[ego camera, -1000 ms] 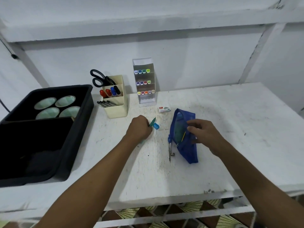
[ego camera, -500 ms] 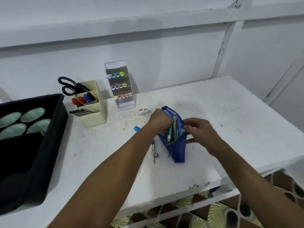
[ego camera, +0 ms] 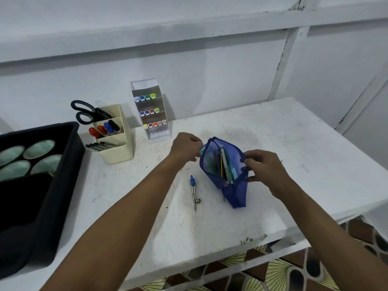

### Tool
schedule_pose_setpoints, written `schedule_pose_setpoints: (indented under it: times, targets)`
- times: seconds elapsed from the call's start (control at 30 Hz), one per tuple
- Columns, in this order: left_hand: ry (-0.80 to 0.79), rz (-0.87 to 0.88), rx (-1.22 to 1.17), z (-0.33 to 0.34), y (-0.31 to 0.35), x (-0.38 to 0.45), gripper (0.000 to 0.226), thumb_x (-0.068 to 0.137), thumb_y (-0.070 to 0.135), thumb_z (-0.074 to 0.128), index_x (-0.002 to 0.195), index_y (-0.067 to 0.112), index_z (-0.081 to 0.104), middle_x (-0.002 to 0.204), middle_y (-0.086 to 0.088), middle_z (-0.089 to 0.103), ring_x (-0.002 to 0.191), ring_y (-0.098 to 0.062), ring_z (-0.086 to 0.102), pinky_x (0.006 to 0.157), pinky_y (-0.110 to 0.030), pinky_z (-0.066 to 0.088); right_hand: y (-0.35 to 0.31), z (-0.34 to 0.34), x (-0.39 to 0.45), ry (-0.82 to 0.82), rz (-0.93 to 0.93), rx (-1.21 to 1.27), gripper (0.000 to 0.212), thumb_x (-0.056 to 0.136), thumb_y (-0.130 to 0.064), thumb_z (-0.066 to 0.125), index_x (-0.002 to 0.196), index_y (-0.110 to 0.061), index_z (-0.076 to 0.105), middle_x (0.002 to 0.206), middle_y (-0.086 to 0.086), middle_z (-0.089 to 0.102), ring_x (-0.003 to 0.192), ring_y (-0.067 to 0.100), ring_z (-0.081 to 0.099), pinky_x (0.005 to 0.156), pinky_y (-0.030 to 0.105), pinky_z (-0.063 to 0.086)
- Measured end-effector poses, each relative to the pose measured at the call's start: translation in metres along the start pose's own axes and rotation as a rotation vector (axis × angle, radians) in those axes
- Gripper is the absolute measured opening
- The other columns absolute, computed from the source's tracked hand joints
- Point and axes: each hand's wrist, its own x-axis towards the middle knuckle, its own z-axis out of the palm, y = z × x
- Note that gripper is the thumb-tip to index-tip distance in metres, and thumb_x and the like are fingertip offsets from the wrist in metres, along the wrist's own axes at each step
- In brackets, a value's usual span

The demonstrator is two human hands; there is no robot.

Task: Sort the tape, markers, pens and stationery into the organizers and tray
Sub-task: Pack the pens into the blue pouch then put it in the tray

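A blue mesh pencil pouch (ego camera: 235, 192) stands open on the white table (ego camera: 294, 148), with several pens and a pencil inside. My left hand (ego camera: 184, 147) pinches the pouch's left rim and my right hand (ego camera: 264, 166) pinches its right rim, spreading the mouth. A blue-topped metal compass (ego camera: 193, 191) lies on the table just left of the pouch. The cream organizer (ego camera: 117, 151) holds scissors, markers and pens. A clear tiered stand (ego camera: 152, 114) holds rows of coloured markers. The black tray (ego camera: 52, 185) at left holds tape rolls (ego camera: 27, 156).
The tray overhangs the table's left side. A white wall runs close behind the organizers. The table's front edge is near my arms, with patterned floor tiles (ego camera: 273, 271) below.
My left hand has left the table surface beside the compass and come to the pouch's left rim. The pouch, first lying flat, is now upright and spread open. The view has shifted right.
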Motion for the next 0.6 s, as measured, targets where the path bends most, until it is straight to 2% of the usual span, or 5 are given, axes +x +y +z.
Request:
schedule_pose_setpoints:
  times: [0.13,0.2,0.3,0.5,0.6]
  targets:
    - [0.103,-0.008,0.190,-0.015,-0.017,0.021,0.020,0.090,0.007,0.061,0.106,0.003,0.070,0.102,-0.013,0.070,0.085,-0.028,0.068,0.078,-0.038,0.060,0.004,-0.007,0.001,0.071,0.008,0.047,0.021,0.091,-0.001,0.049,0.093,-0.012,0.067,0.095,0.011,0.068,0.082,0.028,0.068,0.065,0.044,0.060]
    - [0.116,0.004,0.289,-0.015,-0.024,0.027,0.025,0.089,0.006,0.062,0.113,0.002,0.069,0.113,-0.014,0.068,0.097,-0.028,0.065,0.086,-0.031,0.054,0.006,-0.010,0.000,0.094,0.013,0.064,0.021,0.090,-0.001,0.049,0.091,-0.012,0.067,0.094,0.012,0.068,0.081,0.028,0.067,0.064,0.043,0.060]
    - [0.089,0.026,0.407,-0.010,-0.031,0.032,0.031,0.086,0.005,0.061,0.116,0.005,0.067,0.120,-0.012,0.065,0.105,-0.025,0.061,0.080,-0.022,0.044,0.006,-0.010,-0.001,0.098,0.013,0.095,0.024,0.089,0.001,0.049,0.085,-0.015,0.067,0.088,0.009,0.068,0.080,0.027,0.067,0.057,0.037,0.059]
    - [-0.052,-0.074,0.788,-0.012,-0.051,0.023,0.040,0.071,0.032,0.069,0.101,0.007,0.061,0.098,-0.009,0.060,0.094,-0.027,0.059,0.073,-0.031,0.049,0.005,-0.006,-0.004,0.016,-0.010,0.083,0.020,0.092,-0.005,0.051,0.090,-0.018,0.066,0.092,0.007,0.068,0.085,0.025,0.067,0.063,0.040,0.061]
    - [-0.064,-0.055,0.825,-0.022,-0.057,0.015,0.027,0.072,0.030,0.069,0.087,0.010,0.060,0.092,-0.009,0.059,0.090,-0.025,0.060,0.064,-0.028,0.045,0.007,-0.003,-0.003,0.001,-0.008,0.077,0.018,0.092,-0.006,0.052,0.098,-0.014,0.067,0.093,0.009,0.068,0.086,0.026,0.067,0.068,0.045,0.061]
